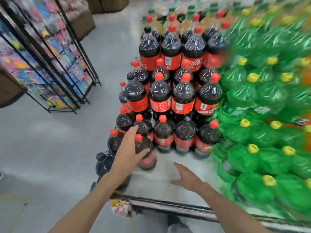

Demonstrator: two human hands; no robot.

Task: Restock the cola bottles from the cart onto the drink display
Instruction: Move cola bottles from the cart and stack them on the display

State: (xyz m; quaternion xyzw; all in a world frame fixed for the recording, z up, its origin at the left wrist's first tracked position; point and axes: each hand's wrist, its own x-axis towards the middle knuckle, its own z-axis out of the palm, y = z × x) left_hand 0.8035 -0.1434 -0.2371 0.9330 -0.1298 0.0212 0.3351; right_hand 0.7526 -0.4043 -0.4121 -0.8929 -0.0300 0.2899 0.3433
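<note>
Red caps and red labels mark the cola bottles (171, 98) that stand in stepped tiers on the drink display, filling its left part up to the far rows. The left hand (129, 153) grips one cola bottle (145, 153) by its shoulder, thumb curled round the front and fingers behind, at the near left corner of the display's pale shelf (168, 175); the bottle seems tilted slightly, though blur makes this hard to judge. The right hand (186, 177) hovers above the bare near part of that shelf, fingers spread and straight, holding nothing. Green bottles with yellow caps (262, 132) crowd the right side of the display, touching the cola rows. A dark bottle (105, 163) stands just off the shelf's left edge, below the held one. Across the grey floor (50, 148), a black wire rack (55, 68) of colourful packets stands well apart.
</note>
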